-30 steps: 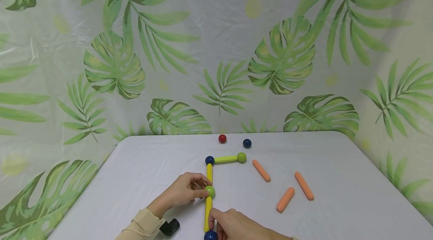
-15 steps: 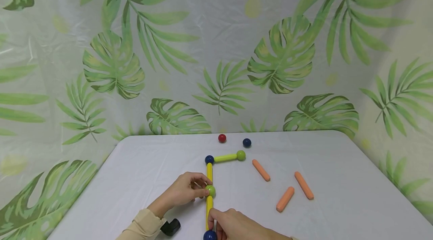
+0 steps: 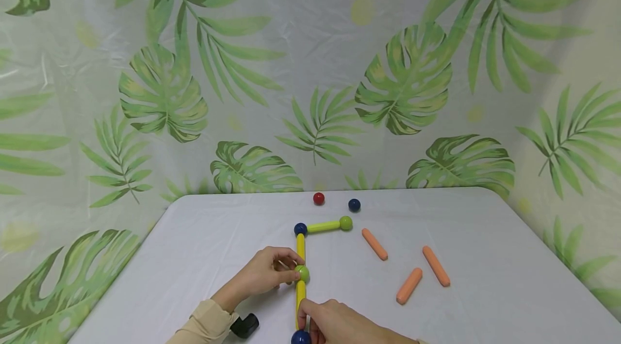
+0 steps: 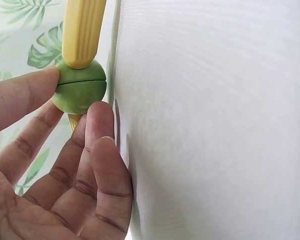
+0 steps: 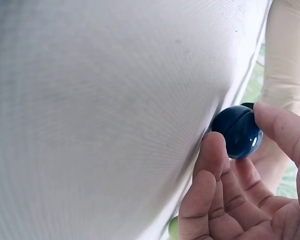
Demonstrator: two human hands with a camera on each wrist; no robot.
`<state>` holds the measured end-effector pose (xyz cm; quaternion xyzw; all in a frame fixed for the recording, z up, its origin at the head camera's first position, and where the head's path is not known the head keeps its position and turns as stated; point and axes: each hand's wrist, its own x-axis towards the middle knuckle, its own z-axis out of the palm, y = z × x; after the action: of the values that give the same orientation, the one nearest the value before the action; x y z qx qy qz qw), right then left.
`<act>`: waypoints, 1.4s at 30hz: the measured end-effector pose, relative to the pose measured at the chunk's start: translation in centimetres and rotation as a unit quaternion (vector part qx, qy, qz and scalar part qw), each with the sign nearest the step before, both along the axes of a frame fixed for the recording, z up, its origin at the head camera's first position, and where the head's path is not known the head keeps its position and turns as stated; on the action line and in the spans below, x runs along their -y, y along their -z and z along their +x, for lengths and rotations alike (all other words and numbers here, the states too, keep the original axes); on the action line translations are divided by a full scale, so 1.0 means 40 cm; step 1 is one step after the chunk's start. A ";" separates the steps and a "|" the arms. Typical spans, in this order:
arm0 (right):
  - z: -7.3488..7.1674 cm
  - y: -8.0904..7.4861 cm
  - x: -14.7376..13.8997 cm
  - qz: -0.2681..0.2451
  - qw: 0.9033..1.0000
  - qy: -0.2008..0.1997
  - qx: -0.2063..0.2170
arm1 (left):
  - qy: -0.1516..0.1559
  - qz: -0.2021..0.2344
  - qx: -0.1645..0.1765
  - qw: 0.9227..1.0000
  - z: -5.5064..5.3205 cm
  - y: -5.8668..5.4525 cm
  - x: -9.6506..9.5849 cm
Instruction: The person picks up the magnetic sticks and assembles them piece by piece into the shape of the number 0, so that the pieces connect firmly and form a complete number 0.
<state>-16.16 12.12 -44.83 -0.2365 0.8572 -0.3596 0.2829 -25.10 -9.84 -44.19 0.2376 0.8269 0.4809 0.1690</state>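
Observation:
My left hand (image 3: 264,273) pinches a green ball (image 4: 80,95) between thumb and fingers, midway along a line of rods and balls on the table. A yellow rod (image 3: 301,247) leads from that ball to a far blue ball (image 3: 301,229). Another yellow rod (image 3: 301,296) runs back to a near blue ball (image 5: 237,131), which my right hand (image 3: 339,322) holds between thumb and fingertips. From the far blue ball, a yellow-green rod (image 3: 323,226) branches right to a second green ball (image 3: 346,223).
Loose on the white table (image 3: 233,214) are a red ball (image 3: 318,198) and a dark blue ball (image 3: 354,205) at the back. Three orange rods (image 3: 374,244) lie to the right. A black object (image 3: 245,326) shows by my left sleeve (image 3: 206,322).
The near yellow rod has straightened slightly into line, with the near blue ball shifting a little left. The far green ball has swung slightly toward the back. Both hands keep their holds.

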 end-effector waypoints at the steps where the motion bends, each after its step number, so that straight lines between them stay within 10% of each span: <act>1: 0.004 -0.008 0.000 -0.001 1.000 0.003 0.004 | 0.000 -0.001 0.001 1.000 0.000 0.000 0.000; 42: 0.022 -0.059 -0.011 -0.001 0.999 0.051 0.014 | 0.003 -0.012 -0.002 1.000 -0.005 0.002 -0.002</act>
<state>-15.26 12.55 -42.48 -0.1873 0.8640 -0.3774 0.2756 -25.31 -9.77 -44.27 0.2390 0.8322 0.4702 0.1713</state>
